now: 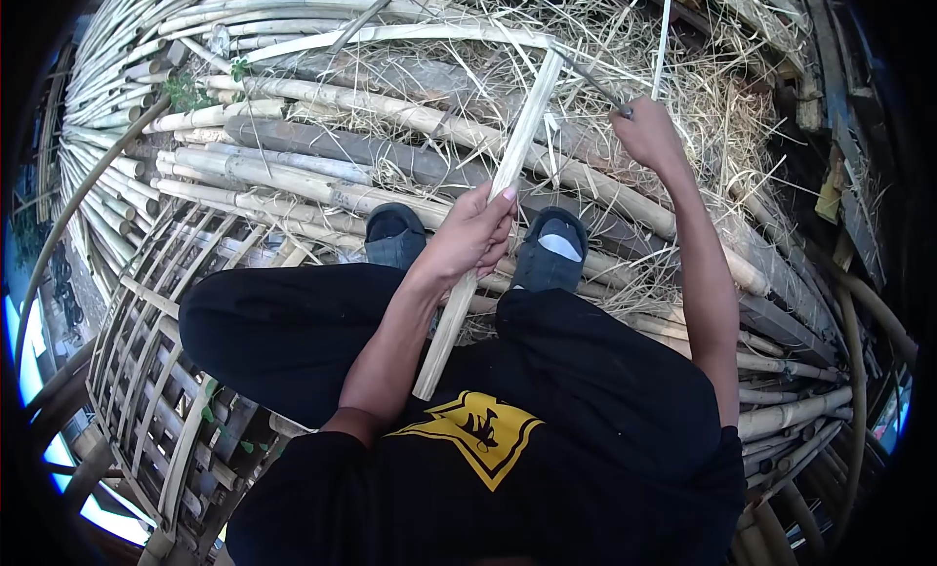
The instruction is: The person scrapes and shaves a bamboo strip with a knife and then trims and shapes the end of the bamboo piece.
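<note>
My left hand (473,229) is wrapped around a pale bamboo strip (527,127), which slants from my lap up and away to the right. My right hand (649,135) is closed on a knife (595,82), its thin dark blade pointing up and left. The blade's far end lies by the strip's upper end; whether they touch I cannot tell. A long, thin bamboo sliver (410,33) reaches left from that same end. The knife's handle is mostly hidden in my fingers.
Bamboo poles (390,112) lie side by side under my sandalled feet (551,249). Curly bamboo shavings (703,156) cover the right side. At left are a stack of poles (112,166) and a woven bamboo lattice (161,371). Dark timbers (849,176) stand at far right.
</note>
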`<state>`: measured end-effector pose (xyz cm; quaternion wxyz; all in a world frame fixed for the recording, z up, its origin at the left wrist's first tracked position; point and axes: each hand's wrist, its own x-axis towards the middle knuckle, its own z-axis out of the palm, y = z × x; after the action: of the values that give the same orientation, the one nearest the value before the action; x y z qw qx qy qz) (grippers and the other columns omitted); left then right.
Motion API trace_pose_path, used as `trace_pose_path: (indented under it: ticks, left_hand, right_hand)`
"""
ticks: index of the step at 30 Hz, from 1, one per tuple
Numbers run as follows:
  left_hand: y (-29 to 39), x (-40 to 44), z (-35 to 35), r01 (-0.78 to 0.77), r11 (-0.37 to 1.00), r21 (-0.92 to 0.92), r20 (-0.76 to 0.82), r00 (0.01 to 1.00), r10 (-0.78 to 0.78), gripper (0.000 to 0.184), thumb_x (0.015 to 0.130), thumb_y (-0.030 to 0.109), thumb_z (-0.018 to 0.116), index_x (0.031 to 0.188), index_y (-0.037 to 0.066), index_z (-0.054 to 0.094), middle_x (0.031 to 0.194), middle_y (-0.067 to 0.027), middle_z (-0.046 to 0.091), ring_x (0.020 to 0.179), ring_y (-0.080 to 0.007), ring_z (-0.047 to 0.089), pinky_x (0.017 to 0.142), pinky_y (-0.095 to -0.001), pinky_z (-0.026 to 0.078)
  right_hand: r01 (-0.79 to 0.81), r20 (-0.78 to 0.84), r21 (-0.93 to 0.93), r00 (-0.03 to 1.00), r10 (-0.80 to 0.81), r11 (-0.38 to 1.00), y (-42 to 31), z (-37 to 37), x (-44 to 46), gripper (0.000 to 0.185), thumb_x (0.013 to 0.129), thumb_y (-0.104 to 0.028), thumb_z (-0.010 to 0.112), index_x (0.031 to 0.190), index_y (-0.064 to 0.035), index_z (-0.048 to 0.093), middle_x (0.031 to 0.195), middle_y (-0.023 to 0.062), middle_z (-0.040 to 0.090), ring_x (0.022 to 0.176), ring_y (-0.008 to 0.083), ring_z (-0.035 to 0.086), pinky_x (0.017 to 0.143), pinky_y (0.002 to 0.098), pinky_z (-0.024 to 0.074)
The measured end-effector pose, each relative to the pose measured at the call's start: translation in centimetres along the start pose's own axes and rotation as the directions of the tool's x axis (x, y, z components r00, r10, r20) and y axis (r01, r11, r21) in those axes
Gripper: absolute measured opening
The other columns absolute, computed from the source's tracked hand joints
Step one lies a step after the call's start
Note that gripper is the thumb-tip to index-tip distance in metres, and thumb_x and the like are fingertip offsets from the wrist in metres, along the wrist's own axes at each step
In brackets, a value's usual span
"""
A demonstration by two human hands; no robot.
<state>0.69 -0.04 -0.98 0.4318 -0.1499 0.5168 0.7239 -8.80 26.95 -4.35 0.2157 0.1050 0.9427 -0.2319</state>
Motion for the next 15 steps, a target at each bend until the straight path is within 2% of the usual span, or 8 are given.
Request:
trace_pose_path:
  ticks: [3, 6, 7, 8, 10, 12, 14, 15]
  left_hand:
    - [0.3, 0.2, -0.1, -0.007, 1.000, 0.003, 0.021, 1.000, 0.007, 0.029, 0.103, 0.034, 0.045, 0.087, 0.010, 0.042, 0.053, 0.0062, 0.029, 0.034, -0.0038, 0.027, 0.029, -0.0212, 0.024]
    - [0.0, 0.2, -0.1, -0.014, 1.000, 0.027, 0.008, 1.000, 0.014, 0.029, 0.103, 0.034, 0.045, 0.087, 0.011, 0.041, 0.054, 0.0063, 0.029, 0.034, -0.0038, 0.028, 0.029, -0.0213, 0.025]
    - [-0.5, 0.2, 0.2, -0.012, 0.999, 0.048, -0.013, 1.000, 0.013, 0.028, 0.103, 0.034, 0.045, 0.088, 0.011, 0.041, 0.054, 0.0062, 0.029, 0.034, -0.0038, 0.028, 0.029, -0.0213, 0.025]
    - [-0.7, 0.2, 0.4, -0.015, 0.997, 0.071, -0.034, 0.999, 0.017, 0.028, 0.103, 0.035, 0.045, 0.088, 0.011, 0.041, 0.055, 0.0061, 0.030, 0.034, -0.0038, 0.028, 0.029, -0.0213, 0.025]
    - [-0.6, -0.3, 0.1, -0.009, 0.998, 0.060, 0.010, 1.000, 0.009, 0.028, 0.103, 0.035, 0.044, 0.089, 0.011, 0.040, 0.056, 0.0058, 0.030, 0.035, -0.0037, 0.029, 0.030, -0.0211, 0.026]
    - [-0.6, -1.0, 0.2, 0.036, 0.999, 0.038, 0.023, 0.999, -0.037, 0.029, 0.103, 0.036, 0.043, 0.088, 0.011, 0.040, 0.056, 0.0058, 0.030, 0.035, -0.0036, 0.029, 0.030, -0.0212, 0.027]
    - [-0.4, -1.5, 0.2, 0.031, 0.996, 0.089, 0.055, 0.998, -0.036, 0.030, 0.103, 0.036, 0.043, 0.088, 0.010, 0.041, 0.055, 0.0060, 0.028, 0.035, -0.0033, 0.027, 0.029, -0.0208, 0.026]
    - [-0.2, -1.3, 0.2, 0.026, 0.999, 0.023, 0.066, 0.997, -0.027, 0.030, 0.103, 0.036, 0.043, 0.089, 0.010, 0.042, 0.055, 0.0059, 0.028, 0.034, -0.0033, 0.027, 0.029, -0.0205, 0.025]
  right_hand:
    - [0.252, 0.167, -0.060, 0.956, -0.240, 0.966, -4.1, 3.7, -2.9, 0.034, 0.077, -0.024, 0.060, 0.080, 0.0094, 0.067, 0.076, 0.0300, 0.064, 0.074, 0.0429, 0.066, 0.072, 0.0460, 0.0532]
    - [0.223, 0.239, 0.025, 0.945, -0.223, 0.974, -4.6, 5.9, -2.7, 0.032, 0.075, -0.022, 0.061, 0.079, 0.0098, 0.067, 0.077, 0.0301, 0.065, 0.076, 0.0428, 0.066, 0.074, 0.0461, 0.0539]
    - [0.213, 0.240, -0.067, 0.952, -0.192, 0.975, -4.3, 6.1, -2.1, 0.031, 0.075, -0.021, 0.062, 0.080, 0.0093, 0.067, 0.078, 0.0292, 0.066, 0.076, 0.0430, 0.067, 0.073, 0.0463, 0.0541]
    - [0.215, 0.231, -0.069, 0.954, -0.194, 0.974, -4.1, 5.8, -1.2, 0.031, 0.075, -0.021, 0.062, 0.080, 0.0093, 0.067, 0.078, 0.0292, 0.066, 0.076, 0.0430, 0.067, 0.073, 0.0463, 0.0541]
    - [0.111, 0.106, -0.165, 0.990, -0.094, 0.980, -2.8, 5.4, -0.1, 0.031, 0.075, -0.022, 0.061, 0.081, 0.0074, 0.069, 0.082, 0.0288, 0.067, 0.080, 0.0430, 0.067, 0.075, 0.0480, 0.0533]
    - [-0.129, -0.104, -0.124, 0.988, 0.116, 0.984, 1.3, 3.5, 3.3, 0.033, 0.076, -0.024, 0.059, 0.082, 0.0062, 0.070, 0.086, 0.0296, 0.067, 0.084, 0.0428, 0.067, 0.078, 0.0486, 0.0525]
    - [-0.301, -0.230, -0.028, 0.930, 0.287, 0.953, 7.5, 1.3, 6.0, 0.035, 0.077, -0.025, 0.057, 0.083, 0.0064, 0.070, 0.089, 0.0306, 0.066, 0.088, 0.0421, 0.067, 0.078, 0.0473, 0.0519]
    - [-0.267, -0.279, -0.029, 0.927, 0.249, 0.963, 9.3, 0.1, 6.2, 0.036, 0.079, -0.026, 0.057, 0.083, 0.0071, 0.070, 0.085, 0.0296, 0.067, 0.084, 0.0411, 0.067, 0.074, 0.0461, 0.0516]
